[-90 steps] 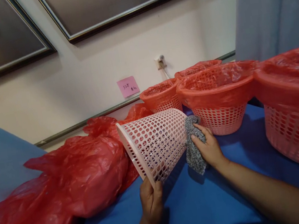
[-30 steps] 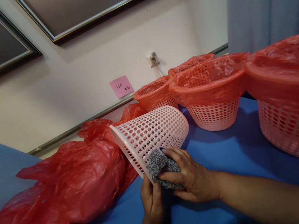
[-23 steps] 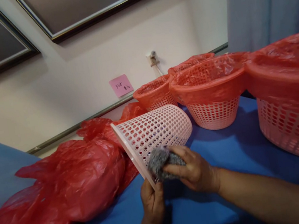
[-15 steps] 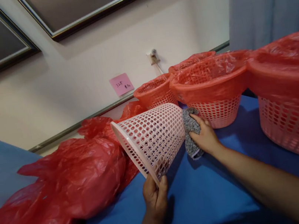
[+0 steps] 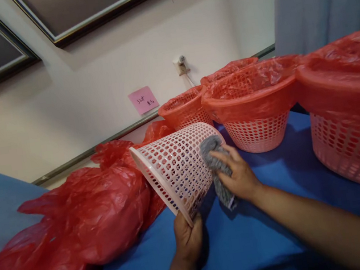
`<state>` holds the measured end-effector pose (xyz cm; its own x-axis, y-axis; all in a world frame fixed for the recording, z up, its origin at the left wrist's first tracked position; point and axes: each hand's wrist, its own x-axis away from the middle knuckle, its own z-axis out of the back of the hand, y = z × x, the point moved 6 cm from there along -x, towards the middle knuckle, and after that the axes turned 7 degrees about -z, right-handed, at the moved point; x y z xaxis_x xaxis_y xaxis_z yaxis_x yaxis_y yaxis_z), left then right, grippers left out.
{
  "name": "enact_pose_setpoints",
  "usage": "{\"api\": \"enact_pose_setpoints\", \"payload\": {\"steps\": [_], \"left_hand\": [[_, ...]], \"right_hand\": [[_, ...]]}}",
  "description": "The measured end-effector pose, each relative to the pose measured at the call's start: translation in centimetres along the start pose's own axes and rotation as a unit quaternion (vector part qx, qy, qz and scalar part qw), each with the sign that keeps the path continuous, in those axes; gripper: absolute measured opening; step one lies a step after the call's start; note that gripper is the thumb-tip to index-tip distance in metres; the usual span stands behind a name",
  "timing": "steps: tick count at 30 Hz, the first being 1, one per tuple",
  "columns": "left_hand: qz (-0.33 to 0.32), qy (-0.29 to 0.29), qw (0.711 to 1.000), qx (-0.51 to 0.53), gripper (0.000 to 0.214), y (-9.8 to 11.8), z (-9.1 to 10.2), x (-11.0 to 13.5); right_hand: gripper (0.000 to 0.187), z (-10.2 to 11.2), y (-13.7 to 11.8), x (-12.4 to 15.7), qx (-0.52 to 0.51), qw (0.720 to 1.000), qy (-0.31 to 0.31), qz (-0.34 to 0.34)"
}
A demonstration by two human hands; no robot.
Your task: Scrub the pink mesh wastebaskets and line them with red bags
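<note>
Red crowds the scene: crumpled red bags are heaped on the left of the blue table cover, touching the far side of the pink basket. To the right stand lined baskets with red liners folded over their rims: a small one at the far wall, a middle one just beyond the right hand, and a large one at the right edge. On the wall behind are a pink note and a socket.

The pink basket lies tilted on its side near the middle of the table, its open mouth turned left and near. The left hand is clamped on the lowest part of its rim. The right hand is closed around a grey cloth and presses it against the mesh wall close to the basket's base.

Half a second ago the cloth sat on the bottom end of the basket; now it has come round onto the side wall, a little nearer the rim. The left hand's hold on the rim is unchanged.
</note>
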<state>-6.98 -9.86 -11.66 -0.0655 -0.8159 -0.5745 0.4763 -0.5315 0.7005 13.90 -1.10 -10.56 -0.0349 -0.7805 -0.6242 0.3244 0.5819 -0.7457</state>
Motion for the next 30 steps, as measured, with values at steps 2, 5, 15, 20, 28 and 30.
{"api": "enact_pose_setpoints", "payload": {"steps": [2, 5, 15, 20, 28, 30], "left_hand": [[0.003, 0.001, 1.000, -0.010, 0.035, -0.2, 0.2, -0.1], [-0.009, -0.021, 0.999, -0.029, 0.036, -0.3, 0.0, -0.4], [-0.022, -0.061, 0.998, -0.022, 0.028, 1.0, -0.8, -1.2], [0.004, 0.068, 0.998, 0.008, 0.034, 0.8, 1.1, -0.6], [0.007, 0.080, 0.996, -0.026, 0.033, -0.8, 1.6, 0.9], [-0.009, 0.063, 0.997, -0.040, 0.033, -0.8, 1.4, 0.8]], "right_hand": [[0.054, 0.9, 3.6, -1.7, 0.012, 0.991, 0.059, -0.119], [0.057, 1.5, 5.1, -2.4, 0.019, 0.981, 0.084, -0.173], [0.063, -1.4, -7.3, 4.4, -0.037, 0.950, -0.152, 0.269], [0.060, -1.9, -7.0, 4.4, -0.022, 0.938, -0.200, 0.281], [0.053, 0.9, 3.6, -1.3, -0.031, 0.987, 0.083, -0.137], [0.057, 1.0, 5.8, -2.0, -0.055, 0.971, 0.096, -0.212]]}}
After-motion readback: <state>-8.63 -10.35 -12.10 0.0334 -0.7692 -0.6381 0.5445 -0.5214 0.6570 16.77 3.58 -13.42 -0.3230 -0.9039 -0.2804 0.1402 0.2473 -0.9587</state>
